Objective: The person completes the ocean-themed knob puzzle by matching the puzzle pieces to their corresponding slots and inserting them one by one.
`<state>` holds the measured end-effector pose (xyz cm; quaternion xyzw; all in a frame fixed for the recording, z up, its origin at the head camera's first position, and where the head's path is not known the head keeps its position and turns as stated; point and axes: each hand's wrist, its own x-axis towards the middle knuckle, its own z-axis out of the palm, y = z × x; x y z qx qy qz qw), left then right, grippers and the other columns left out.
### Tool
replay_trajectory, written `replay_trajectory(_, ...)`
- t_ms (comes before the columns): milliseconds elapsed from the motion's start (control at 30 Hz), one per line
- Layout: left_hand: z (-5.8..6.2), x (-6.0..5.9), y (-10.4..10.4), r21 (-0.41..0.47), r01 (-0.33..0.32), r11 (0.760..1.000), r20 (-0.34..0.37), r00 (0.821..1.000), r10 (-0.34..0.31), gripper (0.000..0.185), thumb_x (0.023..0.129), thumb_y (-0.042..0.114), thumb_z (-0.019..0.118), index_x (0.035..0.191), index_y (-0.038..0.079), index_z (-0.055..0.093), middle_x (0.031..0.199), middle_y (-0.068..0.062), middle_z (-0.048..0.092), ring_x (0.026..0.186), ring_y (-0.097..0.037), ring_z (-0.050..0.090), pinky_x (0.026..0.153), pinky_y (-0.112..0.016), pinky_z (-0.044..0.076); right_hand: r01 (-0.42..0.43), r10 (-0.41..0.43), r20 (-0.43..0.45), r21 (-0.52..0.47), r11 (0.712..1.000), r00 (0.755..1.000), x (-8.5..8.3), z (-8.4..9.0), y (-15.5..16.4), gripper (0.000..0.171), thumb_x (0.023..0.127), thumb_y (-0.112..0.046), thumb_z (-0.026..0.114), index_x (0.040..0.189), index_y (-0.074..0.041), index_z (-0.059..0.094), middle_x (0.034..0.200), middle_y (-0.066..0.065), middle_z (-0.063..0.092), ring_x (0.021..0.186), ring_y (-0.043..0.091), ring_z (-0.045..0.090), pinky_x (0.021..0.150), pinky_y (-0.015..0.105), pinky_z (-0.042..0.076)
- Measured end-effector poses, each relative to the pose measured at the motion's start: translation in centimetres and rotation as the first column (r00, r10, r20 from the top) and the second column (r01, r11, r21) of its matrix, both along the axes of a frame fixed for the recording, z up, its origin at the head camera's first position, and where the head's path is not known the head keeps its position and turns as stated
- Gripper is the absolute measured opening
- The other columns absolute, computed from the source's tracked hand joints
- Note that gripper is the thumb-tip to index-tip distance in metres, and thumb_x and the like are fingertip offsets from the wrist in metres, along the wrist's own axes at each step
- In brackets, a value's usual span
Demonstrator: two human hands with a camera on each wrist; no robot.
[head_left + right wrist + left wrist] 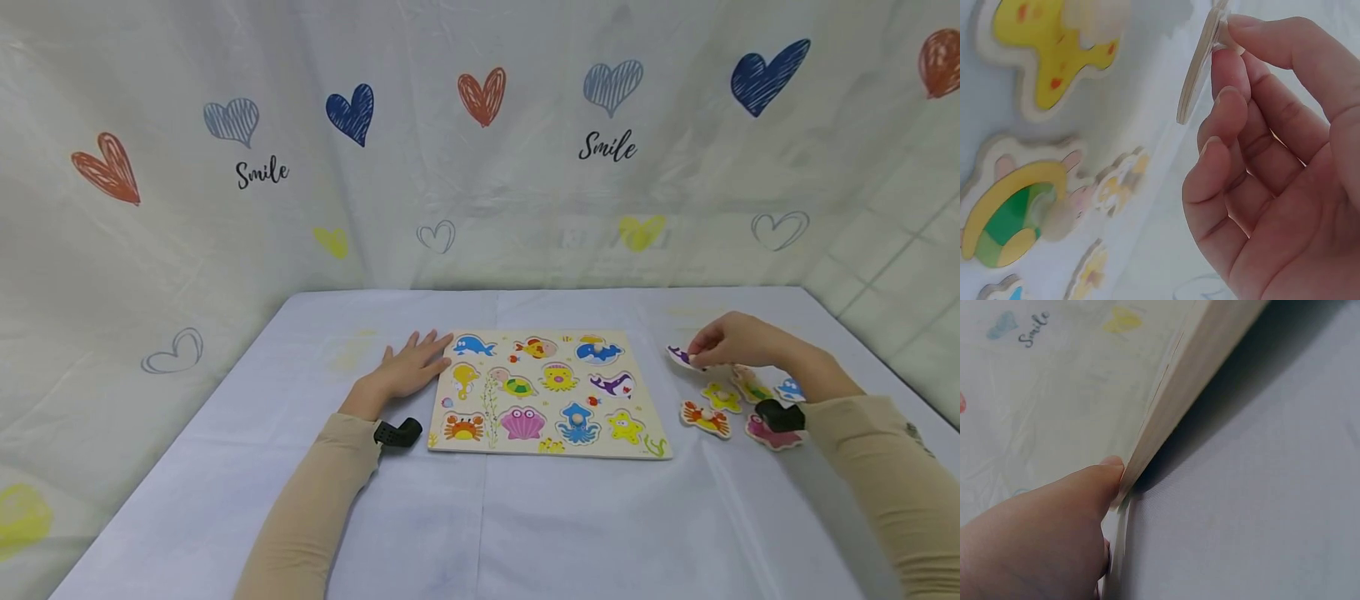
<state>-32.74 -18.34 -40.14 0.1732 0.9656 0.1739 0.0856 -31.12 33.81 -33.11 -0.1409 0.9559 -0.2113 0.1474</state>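
A wooden puzzle board (551,433) printed with sea animals lies on the table. My left hand (408,367) rests at its left edge, fingers spread and fingertips on the board near the upper left corner. The left wrist view shows the thumb against the board's side (1172,406). To the right of the board, my right hand (731,340) pinches a purple-and-white shark puzzle piece (678,357) by its knob. In the right wrist view that piece (1200,65) stands edge-on between thumb and index finger. A whale piece (597,353) with a knob sits in the board's upper right.
Loose pieces lie right of the board under my right arm: a crab (705,419), a yellow star (722,397), a turtle (750,383), a pink shell (772,435) and a blue piece (790,389). A white curtain (495,183) with printed hearts hangs behind the table.
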Motion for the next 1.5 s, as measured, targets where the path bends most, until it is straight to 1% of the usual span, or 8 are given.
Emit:
replay_trajectory(200,0.1,0.1,0.0,0.002,-0.001,1.000,-0.001,1.000,0.001,0.063,0.109,0.051,0.038,0.165,0.026,0.023,0.171,-0.010,0.013,0.156,-0.038,-0.001,0.115,-0.072,-0.003,-0.043,0.042,-0.031,-0.015,0.999,0.999,0.8,0.9,-1.6,0.025,0.094,-0.021,0.075,0.106,0.000,0.075,0.089,-0.001,0.069,0.083,0.021,0.059,0.075,0.036,0.050)
replay_trajectory(333,0.1,0.0,0.0,0.002,-0.004,1.000,-0.004,1.000,0.004,0.063,0.109,0.051,0.038,0.165,0.026,0.023,0.171,-0.010,0.014,0.156,-0.038,-0.001,0.115,-0.073,-0.003,-0.062,0.060,-0.059,-0.026,0.998,0.996,1.3,1.3,-3.0,0.021,0.094,-0.019,0.075,0.104,-0.001,0.076,0.086,-0.002,0.069,0.082,0.020,0.057,0.074,0.035,0.049)
replay_trajectory(567,0.1,0.2,0.1,0.000,-0.003,1.000,0.001,1.000,0.003,0.063,0.109,0.051,0.038,0.165,0.027,0.023,0.171,-0.010,0.013,0.156,-0.038,-0.001,0.115,-0.072,-0.004,-0.124,0.119,-0.093,-0.042,0.991,0.989,2.0,1.3,-5.6,0.015,0.093,-0.016,0.076,0.098,-0.003,0.076,0.082,-0.004,0.068,0.078,0.018,0.056,0.068,0.032,0.049)
replay_trajectory(767,0.1,0.2,0.1,-0.003,-0.007,1.000,0.001,1.000,0.007,0.064,0.109,0.052,0.038,0.165,0.027,0.023,0.171,-0.009,0.013,0.156,-0.037,-0.001,0.115,-0.072,-0.003,-0.164,0.159,-0.110,-0.038,0.986,0.981,2.2,1.3,-7.2,0.011,0.092,-0.015,0.077,0.097,-0.005,0.077,0.081,-0.005,0.066,0.078,0.017,0.055,0.066,0.030,0.049)
replay_trajectory(1133,0.1,0.1,0.1,-0.002,-0.005,1.000,-0.002,1.000,0.005,0.064,0.109,0.052,0.038,0.165,0.028,0.023,0.171,-0.009,0.013,0.156,-0.037,-0.001,0.115,-0.072,-0.003,-0.215,0.212,-0.076,-0.031,0.976,0.974,2.7,1.0,-9.1,0.007,0.091,-0.013,0.079,0.094,-0.007,0.076,0.080,-0.005,0.064,0.078,0.017,0.054,0.066,0.030,0.047)
replay_trajectory(1333,0.1,0.2,0.0,0.000,-0.001,1.000,-0.001,1.000,0.001,0.064,0.109,0.051,0.038,0.166,0.027,0.022,0.171,-0.010,0.013,0.156,-0.037,-0.001,0.115,-0.072,-0.004,-0.222,0.221,-0.061,-0.020,0.975,0.973,2.9,0.5,-10.0,0.005,0.090,-0.013,0.079,0.092,-0.009,0.076,0.080,-0.005,0.064,0.078,0.016,0.053,0.066,0.030,0.046)
replay_trajectory(1500,0.0,0.1,0.1,0.004,0.002,1.000,-0.003,1.000,-0.002,0.064,0.109,0.051,0.038,0.165,0.027,0.022,0.171,-0.010,0.013,0.156,-0.038,-0.001,0.115,-0.072,-0.004,-0.216,0.216,-0.048,0.000,0.976,0.975,2.9,0.2,-10.5,0.005,0.090,-0.013,0.080,0.092,-0.010,0.076,0.080,-0.004,0.062,0.079,0.017,0.053,0.067,0.031,0.044)
